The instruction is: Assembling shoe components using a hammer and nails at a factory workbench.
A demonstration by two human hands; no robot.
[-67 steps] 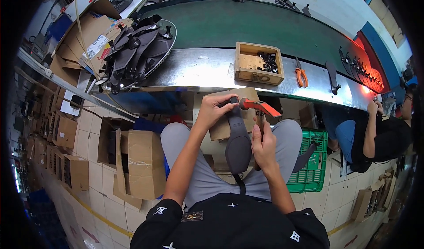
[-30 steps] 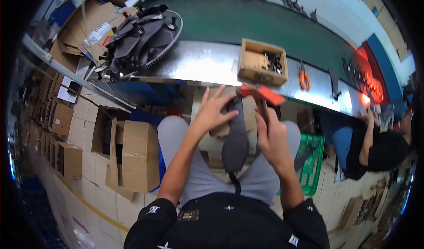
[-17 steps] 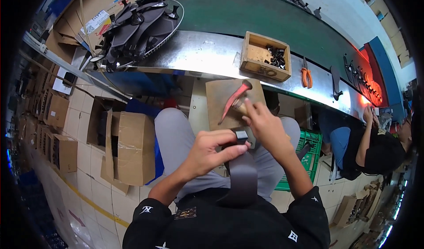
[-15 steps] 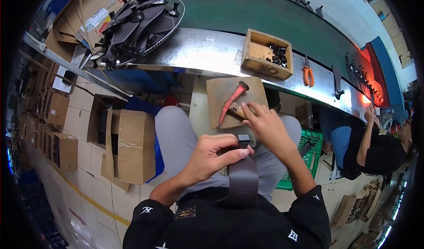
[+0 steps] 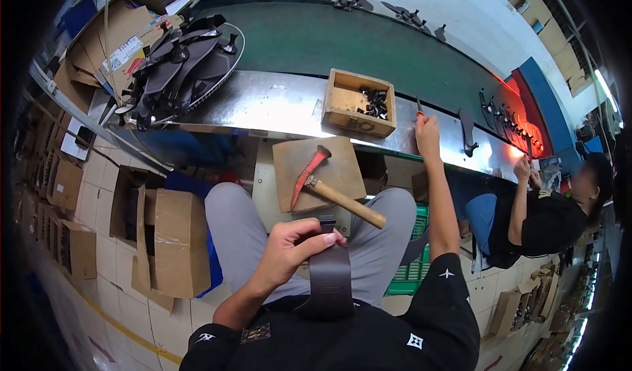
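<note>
My left hand (image 5: 294, 244) is closed around the upper end of a dark brown, flat, curved insole-like piece (image 5: 330, 282) above my lap. A small black shiny clip (image 5: 326, 223) sits at that end, by my fingertips. Stretched forward to the metal bench, my right hand (image 5: 427, 132) has its fingers wrapped on the orange-handled pliers (image 5: 420, 107); most of the handles are hidden by it. Before my knees, a hammer (image 5: 342, 200) with a red head and wooden handle lies on a brown square board (image 5: 352, 167).
A wooden box (image 5: 359, 122) of small black clips stands on the metal bench edge (image 5: 263, 101). Left of it, a wire basket (image 5: 232, 61) is heaped with dark insoles. Behind runs a green belt (image 5: 296, 42). A co-worker (image 5: 546, 213) sits at right; a green crate (image 5: 411, 269) stands beside my leg.
My right hand has let go of the hammer handle and reached forward to the pliers on the bench. My left hand still holds the insole-like piece. The whole view has shifted.
</note>
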